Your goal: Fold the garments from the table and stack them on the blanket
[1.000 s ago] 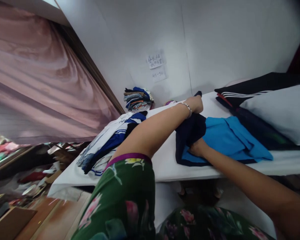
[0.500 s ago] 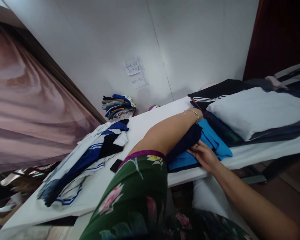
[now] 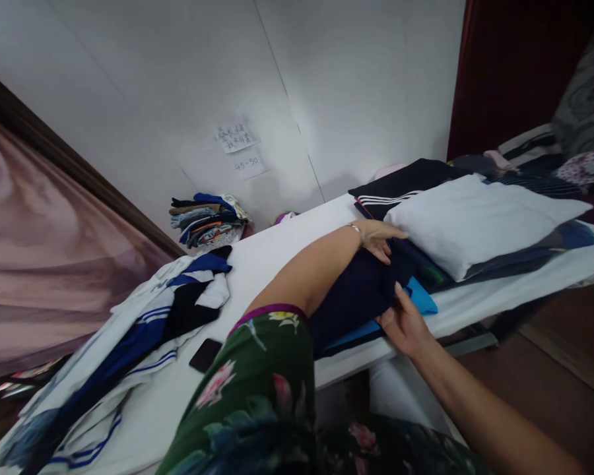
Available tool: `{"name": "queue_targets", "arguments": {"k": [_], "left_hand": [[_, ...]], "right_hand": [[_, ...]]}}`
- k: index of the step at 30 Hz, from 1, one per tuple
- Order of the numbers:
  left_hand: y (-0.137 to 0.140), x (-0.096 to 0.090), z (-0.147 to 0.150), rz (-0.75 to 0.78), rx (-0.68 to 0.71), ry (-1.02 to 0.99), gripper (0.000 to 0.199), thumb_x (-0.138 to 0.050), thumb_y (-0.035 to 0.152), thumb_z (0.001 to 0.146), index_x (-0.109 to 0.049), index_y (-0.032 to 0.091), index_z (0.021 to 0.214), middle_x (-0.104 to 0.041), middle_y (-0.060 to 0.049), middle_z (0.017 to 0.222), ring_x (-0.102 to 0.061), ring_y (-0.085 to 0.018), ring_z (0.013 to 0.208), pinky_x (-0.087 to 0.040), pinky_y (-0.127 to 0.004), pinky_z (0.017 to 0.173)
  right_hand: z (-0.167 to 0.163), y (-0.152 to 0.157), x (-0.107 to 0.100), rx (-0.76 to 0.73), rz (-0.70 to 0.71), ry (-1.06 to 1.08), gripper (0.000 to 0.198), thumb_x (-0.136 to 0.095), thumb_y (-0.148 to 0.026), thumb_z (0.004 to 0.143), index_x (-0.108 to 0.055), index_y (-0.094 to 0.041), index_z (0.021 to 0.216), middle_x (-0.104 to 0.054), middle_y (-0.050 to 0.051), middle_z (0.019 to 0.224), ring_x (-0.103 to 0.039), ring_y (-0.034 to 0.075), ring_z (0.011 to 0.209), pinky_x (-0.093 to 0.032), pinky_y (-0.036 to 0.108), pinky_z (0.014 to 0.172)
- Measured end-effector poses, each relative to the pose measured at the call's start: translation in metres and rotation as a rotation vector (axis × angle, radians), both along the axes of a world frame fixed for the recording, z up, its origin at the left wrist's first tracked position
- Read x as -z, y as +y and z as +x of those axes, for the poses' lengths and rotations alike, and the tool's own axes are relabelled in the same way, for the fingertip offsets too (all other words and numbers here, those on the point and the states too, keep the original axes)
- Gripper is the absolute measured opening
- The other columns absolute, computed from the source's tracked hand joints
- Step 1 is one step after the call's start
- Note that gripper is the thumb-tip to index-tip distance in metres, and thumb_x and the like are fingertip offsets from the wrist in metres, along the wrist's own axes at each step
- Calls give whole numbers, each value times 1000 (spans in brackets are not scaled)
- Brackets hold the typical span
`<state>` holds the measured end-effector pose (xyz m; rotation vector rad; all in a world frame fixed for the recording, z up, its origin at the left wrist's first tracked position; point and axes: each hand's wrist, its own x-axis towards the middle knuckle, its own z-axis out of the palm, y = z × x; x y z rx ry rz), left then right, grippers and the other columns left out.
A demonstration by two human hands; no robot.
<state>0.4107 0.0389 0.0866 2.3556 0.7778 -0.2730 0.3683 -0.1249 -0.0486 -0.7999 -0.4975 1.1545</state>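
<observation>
A dark navy garment [image 3: 359,293] lies folded on the white table in front of me, over a bright blue garment [image 3: 423,298] that shows at its right and front edges. My left hand [image 3: 376,239] rests at the navy cloth's far edge, its fingers stretched out and apart. At the near right edge, my right hand [image 3: 404,324] pinches the navy cloth, thumb on top, with part of the fingers hidden. A white folded garment [image 3: 485,221] tops a pile of dark clothes just right of my left hand.
Loose white, blue and black clothes [image 3: 143,330] lie along the table's left side, near a black phone [image 3: 205,355]. Folded clothes [image 3: 210,221] are stacked by the wall under handwritten paper notes [image 3: 235,135]. A pink curtain [image 3: 69,264] hangs at left.
The navy cloth now covers most of the bright blue garment. My left hand has come into view with its fingers spread, and my view has turned right.
</observation>
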Motion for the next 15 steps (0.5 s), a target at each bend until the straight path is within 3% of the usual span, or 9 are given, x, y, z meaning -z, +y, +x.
{"name": "queue_targets", "arguments": {"k": [2,3,4,6,7,9,11,15], "left_hand": [[11,-8,-24,-214,-70,-35,51,-38,48,98,-50,14,134,-69,-13,116,-69,-18,90,-57,-31,78],[15,-10,-40,-203,-110,-104,49,-35,45,100,-49,16,136,-66,-11,124,-68,-17,94,-56,-30,82],[18,-11,-57,-108,-151,-183,46,-33,43,101,-49,18,135,-63,-9,129,-67,-16,99,-54,-29,86],[18,-7,-96,237,-177,-290,43,-35,42,100,-55,18,130,-62,-6,131,-62,-18,111,-48,-30,99],[15,-2,-116,300,-185,-310,43,-38,43,99,-54,19,131,-58,-6,136,-55,-19,121,-41,-33,107],[3,14,-152,361,-188,-309,46,-45,42,96,-50,20,136,-49,-7,146,-44,-21,134,-31,-37,115],[-15,33,-179,492,-76,-233,54,-48,46,94,-43,24,143,-34,-6,156,-27,-21,145,-22,-41,119],[-49,67,-189,556,13,-114,63,-41,57,94,-30,31,150,-16,-3,161,-10,-21,149,-10,-46,121]], "right_hand": [[2,-2,4,-3,-8,-42,66,-30,-69,89,-42,-31,142,-60,4,134,-58,26,121,-52,50,94],[3,-3,4,-9,-10,-66,70,-24,-71,89,-41,-30,143,-58,5,137,-57,27,122,-52,50,94],[4,-5,4,-16,-10,-84,74,-19,-73,89,-40,-29,144,-56,6,139,-56,27,123,-51,50,94],[6,-10,3,-27,-11,-82,78,-11,-75,87,-38,-29,145,-53,7,142,-54,27,126,-51,50,95],[6,-13,2,-28,-11,-65,79,-10,-75,87,-37,-30,145,-52,7,143,-53,27,126,-50,51,95],[6,-18,-1,-22,-4,-46,79,-8,-76,87,-37,-31,146,-51,7,144,-52,28,127,-50,52,95],[5,-21,-6,-14,21,-86,80,-8,-77,85,-36,-33,146,-50,7,144,-52,29,127,-49,53,96],[7,-22,-15,40,69,-222,76,-16,-77,86,-35,-36,147,-53,4,142,-50,29,129,-46,55,101]]}}
